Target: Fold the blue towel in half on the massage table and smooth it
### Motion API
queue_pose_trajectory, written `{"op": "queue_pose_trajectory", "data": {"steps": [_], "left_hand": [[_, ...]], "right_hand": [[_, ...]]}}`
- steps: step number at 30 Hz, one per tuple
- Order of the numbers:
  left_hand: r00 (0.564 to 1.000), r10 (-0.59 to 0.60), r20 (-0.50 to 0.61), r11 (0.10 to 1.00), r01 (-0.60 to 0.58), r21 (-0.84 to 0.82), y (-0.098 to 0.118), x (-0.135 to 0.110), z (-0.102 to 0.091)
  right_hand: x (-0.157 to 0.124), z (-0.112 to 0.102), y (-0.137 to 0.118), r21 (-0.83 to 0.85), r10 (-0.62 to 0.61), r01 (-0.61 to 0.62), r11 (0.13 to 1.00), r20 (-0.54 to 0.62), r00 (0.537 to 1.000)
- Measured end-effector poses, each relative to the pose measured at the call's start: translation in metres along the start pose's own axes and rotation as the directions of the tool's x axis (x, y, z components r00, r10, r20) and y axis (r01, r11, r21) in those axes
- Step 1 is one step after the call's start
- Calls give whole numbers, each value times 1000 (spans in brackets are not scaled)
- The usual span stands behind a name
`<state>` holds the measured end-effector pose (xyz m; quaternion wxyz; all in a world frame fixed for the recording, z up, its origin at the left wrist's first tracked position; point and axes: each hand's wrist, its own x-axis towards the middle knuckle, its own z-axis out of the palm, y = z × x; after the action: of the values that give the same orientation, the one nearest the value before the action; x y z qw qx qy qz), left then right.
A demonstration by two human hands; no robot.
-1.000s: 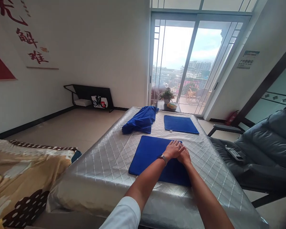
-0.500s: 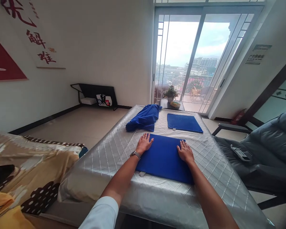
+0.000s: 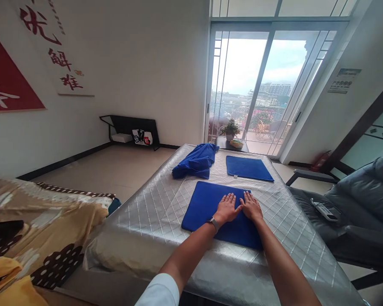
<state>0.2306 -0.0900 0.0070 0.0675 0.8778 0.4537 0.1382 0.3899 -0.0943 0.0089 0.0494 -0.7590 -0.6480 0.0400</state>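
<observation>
Beyond the fingers, at left, a crumpled blue cloth (image 3: 194,163) is hiding its shape in folds. Left hand (image 3: 227,210) and right hand (image 3: 251,207), fingers slightly apart, are lying upon and partly covering a smooth, four-sided blue piece (image 3: 201,206); silvery quilted sheeting (image 3: 140,216) is spreading around.

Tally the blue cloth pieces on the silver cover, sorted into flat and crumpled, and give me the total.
Flat: 2, the near blue cloth with the left hand and right hand on it, and the far blue cloth
Crumpled: 1, the blue heap
Total: 3
</observation>
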Motion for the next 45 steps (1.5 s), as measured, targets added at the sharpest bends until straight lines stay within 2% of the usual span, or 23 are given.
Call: {"op": "queue_pose_trajectory", "data": {"steps": [1,3,8,10,12,14,16,19,22,25,27,28,30,32,33,35,36,37,39,42,45], "left_hand": [[1000,-28,6,1000,28,-7,-2,-5,1],[995,-100,14,995,100,-10,-19,-19,-5],[948,-316,-31,946,317,60,-91,-71,-35],[930,-364,-55,926,368,82,-108,-88,-42],[923,-380,-54,919,384,90,-115,-97,-45],[922,-384,-55,917,388,93,-114,-100,-45],[921,-385,-64,916,390,97,-110,-99,-44],[922,-381,-73,917,387,102,-108,-98,-45],[918,-391,-67,912,397,107,-107,-98,-51],[898,-420,-129,893,434,118,-94,-94,-56],[912,-382,-151,910,400,107,-72,-89,-54],[935,-326,-138,936,340,94,-57,-86,-50],[986,-140,-88,988,146,60,-21,-79,-37],[997,58,-45,998,-57,22,15,-73,-22],[992,119,-31,993,-119,6,29,-71,-14],[989,147,-3,989,-147,-19,48,-68,-5],[992,128,11,991,-127,-28,50,-68,-3],[995,98,23,995,-98,-34,47,-70,-4],[999,26,42,999,-24,-33,29,-76,-11],[991,-128,46,992,128,15,-20,-96,-30],[963,-270,-10,959,270,89,-68,-122,-44]], "right_hand": [[1,1,1,1,0,0,1000,-4,1000],[2,3,2,10,-1,1,1000,-16,1000],[2,1,0,18,-18,19,1000,-38,999],[-2,-3,-4,5,-38,39,999,-123,992],[-12,-8,-7,-33,-86,80,996,-259,962],[-28,-10,-8,-83,-136,115,990,-337,932],[-48,-8,-7,-102,-135,110,989,-291,947],[-78,0,-2,-78,-65,55,995,-130,989],[-99,7,0,-68,-45,43,997,-27,999],[-106,6,-3,-56,-30,29,998,-9,1000],[-106,4,-5,-43,-25,25,999,-9,1000],[-106,2,-6,-40,-24,23,999,-11,1000],[-107,1,-6,-41,-24,23,999,-15,1000],[-108,0,-5,-53,-37,36,998,-16,999],[-108,0,-4,-59,-47,46,997,-12,999],[-109,0,-4,-66,-66,66,996,-2,998],[-109,0,-3,-63,-67,66,996,-1,998],[-109,0,-3,-57,-60,60,997,-3,998],[-108,0,-4,-41,-43,43,998,-10,999],[-108,0,-5,-27,-29,29,999,-20,999],[-108,1,-6,-33,-29,28,999,-28,999]]}}
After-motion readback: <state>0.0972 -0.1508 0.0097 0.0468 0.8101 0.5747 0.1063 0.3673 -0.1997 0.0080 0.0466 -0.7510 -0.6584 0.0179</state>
